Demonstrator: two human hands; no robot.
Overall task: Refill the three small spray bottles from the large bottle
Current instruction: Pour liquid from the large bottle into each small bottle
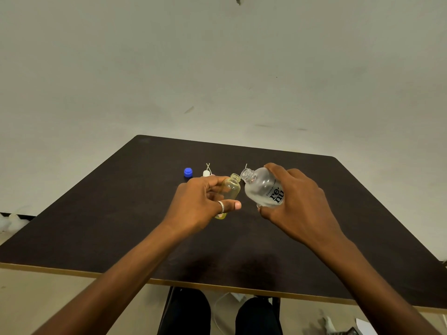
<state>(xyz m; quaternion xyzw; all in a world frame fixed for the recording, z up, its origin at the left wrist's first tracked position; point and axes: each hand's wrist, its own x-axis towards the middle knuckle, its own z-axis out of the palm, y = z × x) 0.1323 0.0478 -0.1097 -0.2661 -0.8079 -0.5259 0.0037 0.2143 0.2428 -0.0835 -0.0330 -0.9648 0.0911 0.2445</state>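
My left hand (205,204) grips a small yellowish clear bottle (231,189) with no cap, its open neck pointing up and to the right. My right hand (297,204) holds the large clear bottle (262,187) with black lettering, tilted left. Its open mouth sits right beside the small bottle's neck, almost touching. Both are held just above the dark table (121,213). A blue cap (188,172) lies on the table behind my left hand. White spray tops with thin tubes (207,171) lie next to it. Any other small bottles are hidden.
The table's front edge runs near my body, with my knees below it. A pale wall stands behind the table's far edge. Bare tabletop lies to the left and right of my hands.
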